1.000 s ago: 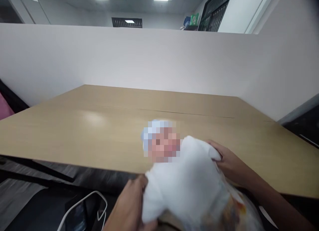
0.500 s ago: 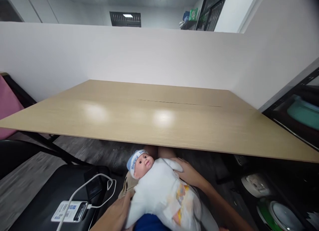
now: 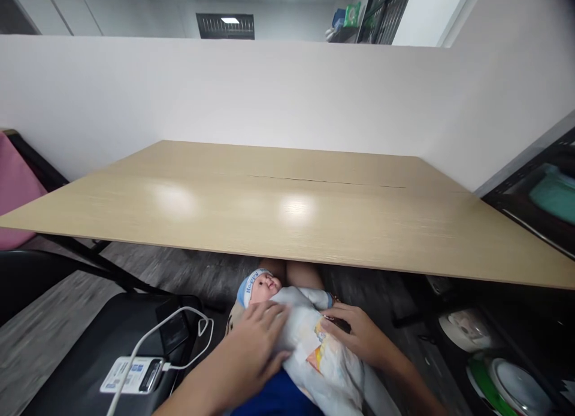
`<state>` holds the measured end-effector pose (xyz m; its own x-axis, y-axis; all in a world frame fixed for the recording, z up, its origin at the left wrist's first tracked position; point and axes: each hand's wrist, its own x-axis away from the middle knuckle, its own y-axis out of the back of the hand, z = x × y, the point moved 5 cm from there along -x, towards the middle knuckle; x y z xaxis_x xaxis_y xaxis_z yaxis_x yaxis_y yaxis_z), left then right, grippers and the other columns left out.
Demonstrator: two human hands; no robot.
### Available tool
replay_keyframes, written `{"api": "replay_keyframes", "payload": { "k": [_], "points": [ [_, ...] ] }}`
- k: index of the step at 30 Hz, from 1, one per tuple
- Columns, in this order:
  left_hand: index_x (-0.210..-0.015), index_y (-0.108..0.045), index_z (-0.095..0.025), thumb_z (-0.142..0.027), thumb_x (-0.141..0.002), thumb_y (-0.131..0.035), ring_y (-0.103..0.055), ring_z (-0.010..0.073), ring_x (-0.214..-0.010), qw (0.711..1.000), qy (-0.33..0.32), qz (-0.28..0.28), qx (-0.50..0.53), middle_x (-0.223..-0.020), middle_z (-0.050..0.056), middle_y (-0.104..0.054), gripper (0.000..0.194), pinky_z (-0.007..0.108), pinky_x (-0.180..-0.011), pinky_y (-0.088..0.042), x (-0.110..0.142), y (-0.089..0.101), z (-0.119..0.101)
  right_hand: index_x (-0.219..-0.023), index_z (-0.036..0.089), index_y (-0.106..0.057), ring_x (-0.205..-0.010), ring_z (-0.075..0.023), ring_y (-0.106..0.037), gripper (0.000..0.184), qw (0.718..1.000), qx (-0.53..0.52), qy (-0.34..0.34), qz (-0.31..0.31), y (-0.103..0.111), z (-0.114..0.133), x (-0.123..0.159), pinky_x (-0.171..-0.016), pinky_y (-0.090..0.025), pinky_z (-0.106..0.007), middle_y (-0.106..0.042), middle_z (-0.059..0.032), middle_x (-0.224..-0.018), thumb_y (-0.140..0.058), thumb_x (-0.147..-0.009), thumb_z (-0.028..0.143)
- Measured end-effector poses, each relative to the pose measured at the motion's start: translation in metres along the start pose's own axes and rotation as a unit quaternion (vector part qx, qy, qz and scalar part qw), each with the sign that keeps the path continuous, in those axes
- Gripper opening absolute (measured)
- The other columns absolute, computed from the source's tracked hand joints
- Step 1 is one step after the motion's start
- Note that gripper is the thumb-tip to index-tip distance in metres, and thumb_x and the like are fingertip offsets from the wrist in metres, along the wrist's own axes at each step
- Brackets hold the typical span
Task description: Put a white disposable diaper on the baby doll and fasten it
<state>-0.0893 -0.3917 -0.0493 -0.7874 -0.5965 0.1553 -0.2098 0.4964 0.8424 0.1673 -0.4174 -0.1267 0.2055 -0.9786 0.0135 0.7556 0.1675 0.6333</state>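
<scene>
A baby doll (image 3: 300,338) in white clothes and a blue-and-white cap lies on my lap, below the front edge of the wooden table (image 3: 287,218). My left hand (image 3: 256,350) rests flat on the doll's chest, fingers stretched out. My right hand (image 3: 357,335) lies on the doll's belly by a colourful printed diaper, fingers curled over a small dark patch that I cannot make out.
A phone with a white cable (image 3: 135,374) lies on a black seat at lower left. A pink cushion (image 3: 15,191) is at far left. Shelves with bowls and plates (image 3: 503,380) stand at right. A white partition (image 3: 269,93) backs the table.
The doll came down from the table's edge onto my lap. My left hand moved from its side onto its chest, and my right hand shifted onto its belly.
</scene>
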Motion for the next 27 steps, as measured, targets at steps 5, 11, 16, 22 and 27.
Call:
{"api": "replay_keyframes", "payload": {
  "k": [5, 11, 16, 22, 27],
  "points": [
    [-0.145, -0.067, -0.025, -0.040, -0.105, -0.066, -0.067, 0.0308, -0.126, 0.969, -0.216, 0.007, 0.118, -0.134, 0.013, -0.074, 0.043, 0.045, -0.112, -0.051, -0.065, -0.031, -0.012, -0.092, 0.025, -0.081, -0.089, -0.0241, -0.075, 0.043, 0.998, 0.040, 0.019, 0.035, -0.004, -0.005, -0.009, -0.087, -0.055, -0.037, -0.081, -0.0041, -0.091, -0.047, -0.111, 0.043],
    [-0.111, -0.078, -0.022, -0.055, -0.105, -0.067, -0.071, 0.0263, -0.109, 0.942, -0.222, 0.001, 0.251, -0.115, 0.011, -0.082, 0.035, 0.039, -0.100, -0.052, -0.075, -0.038, 0.000, -0.097, 0.025, -0.083, -0.095, -0.0276, -0.076, 0.042, 1.000, 0.021, 0.002, -0.020, -0.005, -0.042, -0.011, -0.090, -0.057, -0.041, -0.081, -0.0070, -0.097, -0.050, -0.110, 0.046],
    [-0.116, -0.079, -0.020, -0.070, -0.092, -0.078, -0.080, 0.0282, -0.104, 0.905, -0.174, 0.104, 0.375, -0.097, 0.011, -0.086, 0.056, 0.043, -0.109, -0.054, -0.055, -0.019, 0.008, -0.139, 0.029, -0.077, -0.131, -0.0327, -0.069, 0.043, 0.998, 0.018, -0.003, -0.060, 0.000, -0.034, -0.011, -0.117, -0.051, -0.053, -0.076, -0.0116, -0.138, -0.050, -0.111, 0.047],
    [-0.129, -0.077, -0.022, -0.072, -0.072, -0.093, -0.081, 0.0254, -0.081, 0.858, -0.141, 0.262, 0.420, -0.079, 0.003, -0.082, 0.078, 0.037, -0.094, -0.063, -0.030, -0.023, 0.015, -0.135, 0.031, -0.077, -0.130, -0.0283, -0.066, 0.037, 0.993, -0.025, 0.070, 0.094, -0.010, 0.038, 0.003, -0.118, -0.050, -0.047, -0.073, -0.0101, -0.136, -0.053, -0.111, 0.048],
    [-0.131, -0.074, -0.023, -0.064, -0.094, -0.076, -0.070, 0.0327, -0.127, 0.932, -0.165, 0.035, 0.321, -0.130, 0.014, -0.078, 0.055, 0.048, -0.114, -0.053, -0.094, -0.038, -0.003, -0.085, 0.027, -0.080, -0.085, -0.0255, -0.072, 0.064, 0.992, -0.042, -0.051, 0.104, 0.022, 0.014, 0.051, -0.089, -0.059, -0.041, -0.076, -0.0053, -0.082, -0.036, -0.111, 0.066]
  ]
}}
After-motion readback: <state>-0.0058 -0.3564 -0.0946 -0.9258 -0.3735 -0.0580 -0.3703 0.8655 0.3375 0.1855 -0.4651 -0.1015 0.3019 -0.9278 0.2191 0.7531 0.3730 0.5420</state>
